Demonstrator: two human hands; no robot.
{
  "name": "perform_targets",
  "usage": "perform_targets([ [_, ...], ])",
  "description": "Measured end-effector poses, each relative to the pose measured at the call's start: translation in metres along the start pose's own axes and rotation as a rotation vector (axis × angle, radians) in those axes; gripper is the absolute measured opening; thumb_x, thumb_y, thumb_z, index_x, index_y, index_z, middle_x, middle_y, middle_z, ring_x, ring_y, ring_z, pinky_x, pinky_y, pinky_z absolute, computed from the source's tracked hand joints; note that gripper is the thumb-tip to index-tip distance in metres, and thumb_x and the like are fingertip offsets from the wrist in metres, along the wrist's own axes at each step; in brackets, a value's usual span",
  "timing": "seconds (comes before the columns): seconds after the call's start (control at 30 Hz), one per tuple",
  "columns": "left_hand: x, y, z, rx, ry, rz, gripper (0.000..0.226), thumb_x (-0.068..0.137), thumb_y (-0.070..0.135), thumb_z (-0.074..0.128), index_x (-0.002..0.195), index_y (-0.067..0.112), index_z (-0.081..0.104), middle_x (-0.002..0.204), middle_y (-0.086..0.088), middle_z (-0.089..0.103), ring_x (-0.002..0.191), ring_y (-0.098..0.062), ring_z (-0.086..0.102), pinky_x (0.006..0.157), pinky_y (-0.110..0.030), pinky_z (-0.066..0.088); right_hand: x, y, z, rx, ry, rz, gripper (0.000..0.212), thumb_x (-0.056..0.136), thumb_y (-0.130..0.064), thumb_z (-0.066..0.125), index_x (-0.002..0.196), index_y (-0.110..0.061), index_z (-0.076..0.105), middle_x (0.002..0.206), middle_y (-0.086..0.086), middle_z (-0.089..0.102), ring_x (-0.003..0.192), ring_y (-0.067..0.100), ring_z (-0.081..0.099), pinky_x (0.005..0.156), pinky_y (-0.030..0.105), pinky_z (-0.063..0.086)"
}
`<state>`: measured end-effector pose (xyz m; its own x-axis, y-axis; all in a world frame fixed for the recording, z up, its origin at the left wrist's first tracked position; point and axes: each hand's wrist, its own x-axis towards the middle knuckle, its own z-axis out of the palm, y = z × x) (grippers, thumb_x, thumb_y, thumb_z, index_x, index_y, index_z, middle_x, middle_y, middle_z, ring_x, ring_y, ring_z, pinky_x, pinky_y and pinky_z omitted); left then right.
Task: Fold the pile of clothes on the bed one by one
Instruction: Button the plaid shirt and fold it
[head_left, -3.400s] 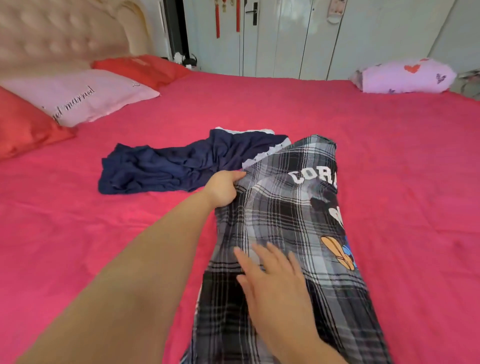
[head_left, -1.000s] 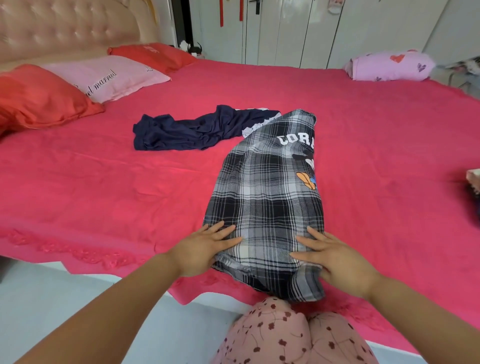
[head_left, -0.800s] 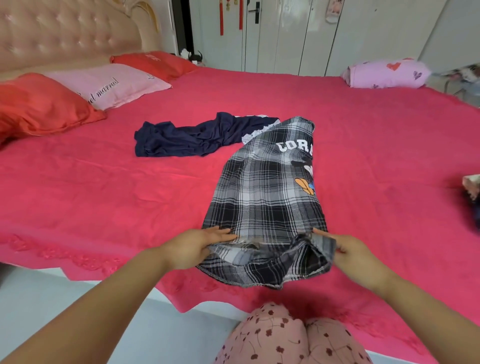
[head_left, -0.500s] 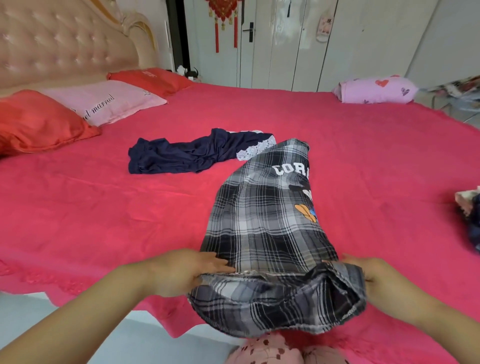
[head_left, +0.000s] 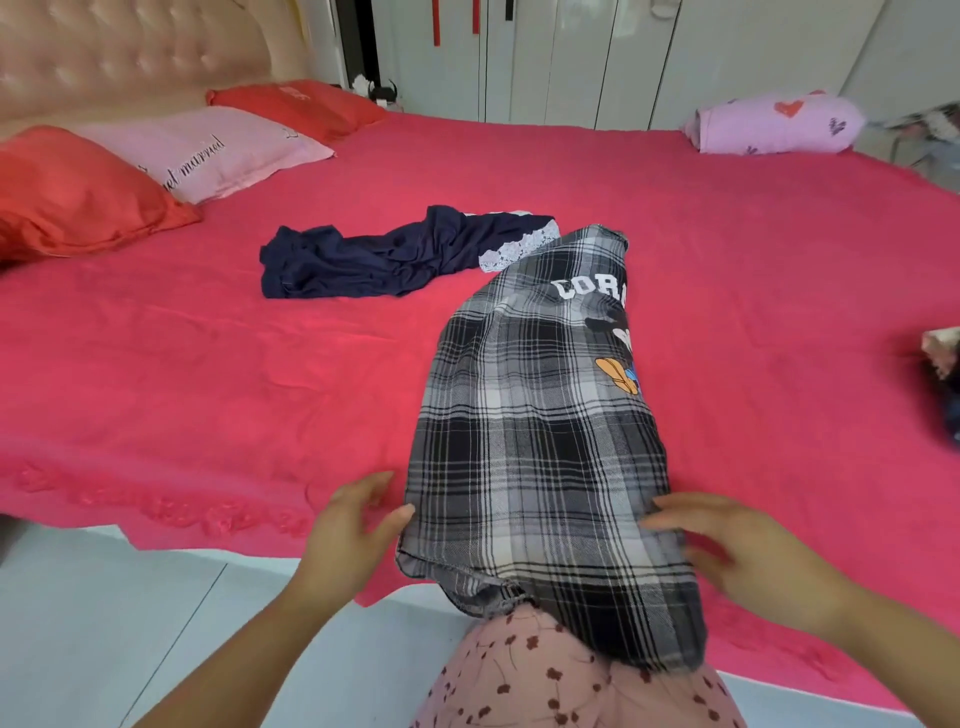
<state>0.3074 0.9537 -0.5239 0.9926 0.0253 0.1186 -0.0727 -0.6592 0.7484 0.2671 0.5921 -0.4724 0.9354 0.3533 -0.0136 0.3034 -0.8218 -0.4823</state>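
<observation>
The plaid garment (head_left: 540, 467) lies lengthwise at the near edge of the bed (head_left: 208, 389). Half a second ago both hands pinched its hem up; now the hem has dropped and hangs off that edge over the person's knees, so the next fold looks not yet made. The left hand (head_left: 348, 530), fingers spread and empty, sits just beside its left side. The right hand (head_left: 743, 556), likewise open, seems to brush the right side, though blur clouds this. A crumpled navy garment (head_left: 395, 254) lies beyond.

Pink floral-print trousers (head_left: 550, 680), bare forearms (head_left: 249, 649).
</observation>
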Motion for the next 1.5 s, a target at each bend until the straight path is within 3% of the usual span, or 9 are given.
perform_targets([
  [0.1, 0.007, 0.016, 0.009, -0.011, -0.057, 0.034, 0.039, 0.088, 0.016, 0.062, 0.126, 0.012, 0.056, 0.116, -0.004, 0.064, 0.111, -0.023, 0.057, 0.097, -0.039, 0.044, 0.006, -0.004, 0.009, -0.027, 0.076, 0.069, 0.045, 0.086, -0.008, 0.064, 0.126, -0.027, 0.056, 0.128, -0.012, 0.046, 0.126, 0.007, 0.042, 0.096, -0.007, 0.012],
  [0.2, 0.019, 0.032, 0.020, 0.135, -0.073, 0.100, 0.055, 0.091, 0.028, 0.058, 0.140, 0.012, 0.041, 0.140, -0.008, 0.046, 0.130, -0.023, 0.039, 0.110, -0.032, 0.029, 0.017, -0.008, 0.015, -0.104, 0.051, 0.117, 0.048, 0.091, -0.024, 0.058, 0.137, -0.031, 0.045, 0.148, -0.004, 0.031, 0.138, 0.013, 0.029, 0.110, 0.013, 0.017],
  [0.6, 0.128, 0.088, 0.053, 0.474, -0.221, 0.336, 0.057, 0.100, 0.043, 0.027, 0.150, 0.026, 0.006, 0.158, -0.001, 0.000, 0.146, -0.021, -0.002, 0.118, -0.035, 0.003, 0.129, -0.010, -0.009, -0.324, 0.208, 0.142, 0.047, 0.101, -0.034, 0.031, 0.147, -0.027, 0.025, 0.156, -0.003, 0.019, 0.145, 0.018, 0.012, 0.119, 0.032, 0.010],
  [0.8, 0.168, 0.048, 0.087, 0.724, -0.382, 0.214, 0.066, 0.093, 0.063, 0.010, 0.147, 0.033, -0.013, 0.156, 0.001, -0.017, 0.143, -0.019, -0.020, 0.114, -0.039, -0.012, 0.154, 0.027, 0.024, -0.326, 0.010, 0.402, 0.055, 0.100, -0.045, 0.010, 0.150, -0.027, -0.006, 0.158, -0.004, -0.010, 0.145, 0.017, -0.011, 0.118, 0.041, -0.003],
  [0.93, 0.173, 0.032, 0.084, 0.750, -0.366, 0.196, 0.068, 0.089, 0.067, 0.007, 0.146, 0.035, -0.012, 0.156, 0.004, -0.016, 0.143, -0.016, -0.018, 0.112, -0.036, -0.016, 0.154, 0.035, 0.024, -0.434, -0.034, 0.466, 0.056, 0.099, -0.043, 0.009, 0.150, -0.022, -0.002, 0.159, -0.003, -0.005, 0.146, 0.018, -0.007, 0.116, 0.045, -0.004],
  [1.1, 0.218, 0.072, 0.093, 0.623, -0.117, 0.361, 0.065, 0.092, 0.060, 0.014, 0.148, 0.034, -0.006, 0.156, 0.008, -0.010, 0.144, -0.015, -0.012, 0.112, -0.031, -0.014, 0.220, 0.019, -0.003, -0.431, 0.227, 0.246, 0.054, 0.100, -0.044, 0.021, 0.149, -0.027, 0.012, 0.158, -0.004, 0.012, 0.146, 0.016, 0.005, 0.117, 0.041, 0.001],
  [1.17, 0.237, 0.081, 0.105, 0.624, -0.153, 0.416, 0.063, 0.093, 0.059, 0.014, 0.147, 0.035, -0.007, 0.156, 0.008, -0.011, 0.144, -0.014, -0.014, 0.111, -0.031, -0.017, 0.242, 0.027, -0.005, -0.417, 0.198, 0.183, 0.055, 0.099, -0.047, 0.018, 0.150, -0.030, 0.005, 0.159, -0.004, 0.004, 0.146, 0.017, -0.002, 0.117, 0.040, -0.001],
  [1.33, 0.269, 0.059, 0.121, 0.744, -0.425, 0.193, 0.069, 0.088, 0.065, 0.003, 0.149, 0.034, -0.003, 0.158, 0.000, -0.007, 0.145, -0.022, -0.010, 0.115, -0.040, -0.011, 0.255, 0.088, -0.002, -0.396, -0.038, 0.447, 0.056, 0.099, -0.048, 0.012, 0.150, -0.025, 0.009, 0.159, -0.007, 0.005, 0.146, 0.016, -0.004, 0.117, 0.048, 0.002],
  [1.5, 0.332, 0.098, 0.128, 0.461, -0.153, 0.349, 0.056, 0.096, 0.053, 0.019, 0.148, 0.036, 0.009, 0.158, 0.005, 0.003, 0.145, -0.015, -0.002, 0.115, -0.037, -0.005, 0.311, 0.099, -0.036, -0.378, 0.255, 0.296, 0.053, 0.098, -0.048, 0.018, 0.149, -0.034, 0.008, 0.159, -0.004, 0.004, 0.146, 0.020, 0.000, 0.117, 0.044, 0.004],
])
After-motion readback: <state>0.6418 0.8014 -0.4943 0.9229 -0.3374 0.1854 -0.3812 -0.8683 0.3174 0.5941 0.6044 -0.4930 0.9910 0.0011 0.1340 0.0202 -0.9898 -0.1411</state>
